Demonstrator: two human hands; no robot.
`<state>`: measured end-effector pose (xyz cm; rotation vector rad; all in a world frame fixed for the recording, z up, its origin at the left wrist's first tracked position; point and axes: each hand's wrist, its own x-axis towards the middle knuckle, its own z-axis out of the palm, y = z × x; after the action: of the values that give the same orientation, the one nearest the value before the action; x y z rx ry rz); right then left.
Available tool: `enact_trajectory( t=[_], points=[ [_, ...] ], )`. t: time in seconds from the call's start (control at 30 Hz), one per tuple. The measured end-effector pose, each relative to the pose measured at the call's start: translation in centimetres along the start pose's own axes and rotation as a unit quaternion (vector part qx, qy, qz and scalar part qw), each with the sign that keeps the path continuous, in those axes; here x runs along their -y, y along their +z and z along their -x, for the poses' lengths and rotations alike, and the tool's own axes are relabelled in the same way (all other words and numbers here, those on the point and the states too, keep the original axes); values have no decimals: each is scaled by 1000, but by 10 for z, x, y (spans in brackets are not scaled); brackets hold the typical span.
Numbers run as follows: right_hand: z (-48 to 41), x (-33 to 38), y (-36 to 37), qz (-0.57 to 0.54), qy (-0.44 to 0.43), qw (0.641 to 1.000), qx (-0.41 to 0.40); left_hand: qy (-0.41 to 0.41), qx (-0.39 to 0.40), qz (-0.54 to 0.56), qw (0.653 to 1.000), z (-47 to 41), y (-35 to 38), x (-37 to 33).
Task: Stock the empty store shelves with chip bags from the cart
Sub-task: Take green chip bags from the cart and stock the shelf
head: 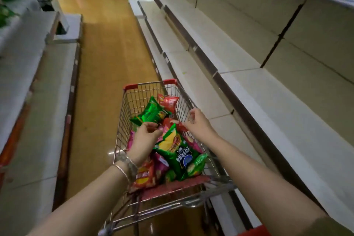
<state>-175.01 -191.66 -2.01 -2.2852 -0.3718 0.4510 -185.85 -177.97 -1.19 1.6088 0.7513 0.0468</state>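
The chip bags [177, 152] lie heaped in the cart [132, 87], just beside the bare shelves [277, 117]. They look light, puffed and slick, with brittle contents, so I judge a soft pinch on the flat crimped seam safer than squeezing the belly. The right grip [197, 123] pinches a corner of a red bag [177, 125]. The left grip [146, 136] curls over the pile; whether it holds anything I cannot tell. The big green bag's white characters sit upside down, unreadable. The nearest bag [145, 177] shows a red-and-yellow logo with blurred lettering.
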Motion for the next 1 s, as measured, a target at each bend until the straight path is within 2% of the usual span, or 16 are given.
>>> enact_trajectory(
  t=[0.17,0.27,0.4,0.57,0.63,0.73,1.0],
  points=[
    [-54,-51,52,26,43,992,113,-60,-34,8,998,-26,7,33],
    [-104,-114,97,57,100,979,169,-98,-52,27,993,-33,10,51],
    [-107,-111,105,123,123,965,196,-141,-87,30,986,-41,11,73],
    [-114,-142,133,164,166,935,268,-160,-111,32,980,-46,12,93],
    [-112,-150,145,226,148,927,260,-166,-111,31,979,-48,14,98],
    [-108,-149,148,263,112,939,193,-169,-91,28,981,-48,17,102],
    [-102,-108,93,101,67,986,118,-127,-33,-1,991,-49,16,79]
  ],
)
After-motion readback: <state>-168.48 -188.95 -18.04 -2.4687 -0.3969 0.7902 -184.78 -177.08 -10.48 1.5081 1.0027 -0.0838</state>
